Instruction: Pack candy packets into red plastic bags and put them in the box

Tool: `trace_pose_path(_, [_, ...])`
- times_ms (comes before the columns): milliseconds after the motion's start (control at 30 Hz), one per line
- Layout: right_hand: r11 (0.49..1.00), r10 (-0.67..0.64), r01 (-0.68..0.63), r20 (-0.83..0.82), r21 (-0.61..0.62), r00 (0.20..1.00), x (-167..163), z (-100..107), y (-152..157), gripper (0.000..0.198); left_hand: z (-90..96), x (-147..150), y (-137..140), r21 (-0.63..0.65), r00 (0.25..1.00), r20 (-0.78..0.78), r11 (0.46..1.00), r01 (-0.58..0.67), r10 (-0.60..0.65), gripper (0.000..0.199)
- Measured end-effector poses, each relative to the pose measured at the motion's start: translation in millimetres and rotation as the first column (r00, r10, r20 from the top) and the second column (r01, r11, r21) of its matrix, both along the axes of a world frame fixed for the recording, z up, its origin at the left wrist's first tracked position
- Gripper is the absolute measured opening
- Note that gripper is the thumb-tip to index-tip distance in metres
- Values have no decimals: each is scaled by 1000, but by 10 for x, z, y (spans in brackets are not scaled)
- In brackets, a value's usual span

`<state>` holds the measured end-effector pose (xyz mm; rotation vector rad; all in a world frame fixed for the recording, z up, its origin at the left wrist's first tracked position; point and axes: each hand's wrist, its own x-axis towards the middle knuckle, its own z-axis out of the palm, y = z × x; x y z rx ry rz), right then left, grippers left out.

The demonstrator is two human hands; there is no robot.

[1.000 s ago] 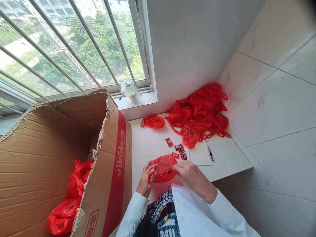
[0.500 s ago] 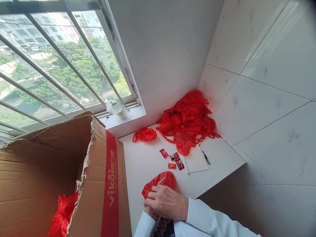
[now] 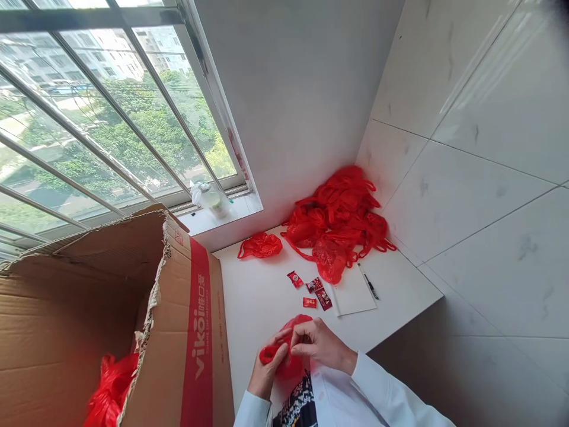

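Note:
A red plastic bag [image 3: 293, 363] is between my two hands at the near edge of the white table. My left hand [image 3: 270, 360] is closed around its left side, the thumb pressed on a bunched part. My right hand [image 3: 322, 344] pinches at the bag's right side, with thumb and forefinger together. Beyond them on the table lie several small red and dark red wrapped packets [image 3: 310, 302]. Another crumpled red plastic bag [image 3: 261, 245] lies farther back, apart from my hands.
A heap of red plastic bags [image 3: 338, 207] fills the table's back corner. A white notepad [image 3: 354, 296] and a black pen [image 3: 368, 282] lie beside it. At left stands an open cardboard box [image 3: 171, 350] with a red bag [image 3: 113, 385] inside. A clear container [image 3: 216, 201] sits on the windowsill.
My hands have moved apart; before, the right covered the left. The left now shows gripping the bag's left side, and the right has shifted to its right side.

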<state>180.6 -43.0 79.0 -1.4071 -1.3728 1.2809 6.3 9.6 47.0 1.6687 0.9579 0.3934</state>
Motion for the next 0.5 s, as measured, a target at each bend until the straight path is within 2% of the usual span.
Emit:
trace_pose_path(33, [997,66,-66,2,-28,998,19,-15,-23,7,18,-17,11,-70,999,35,997,-8,11,38])
trace_pose_path(67, [994,106,-105,29,-43,994,37,-30,-38,5,39,-28,12,-79,999,43,997,1,2,31])
trace_pose_path(100, [994,103,-100,70,-44,992,49,-42,-40,5,62,-30,3,-18,1000,2,1000,21,-21,22])
trace_pose_path(167, [1000,-23,22,129,6,991,45,-59,6,11,103,-10,-43,204,987,-150,975,90,-60,10])
trace_pose_path(233, [989,-138,132,88,66,987,0,-81,118,23,125,34,-103,447,953,-297,873,195,-61,12])
trace_pose_path(267, [992,-112,109,34,69,993,-31,-103,191,28,125,57,-128,547,939,-342,803,238,-45,14])
trace_pose_path(333, [995,86,-82,-72,51,994,-88,-179,343,32,104,87,-161,691,927,-375,664,286,-8,16])
trace_pose_path(400, [953,301,-300,-137,27,944,-113,-286,462,34,55,83,-168,782,928,-367,563,270,65,18])
trace_pose_path(433, [927,373,-375,-155,17,915,-112,-341,497,35,24,70,-165,813,930,-353,527,248,107,20])
trace_pose_path(500, [893,445,-451,-178,11,877,-89,-431,516,40,-37,28,-157,844,931,-323,497,204,167,23])
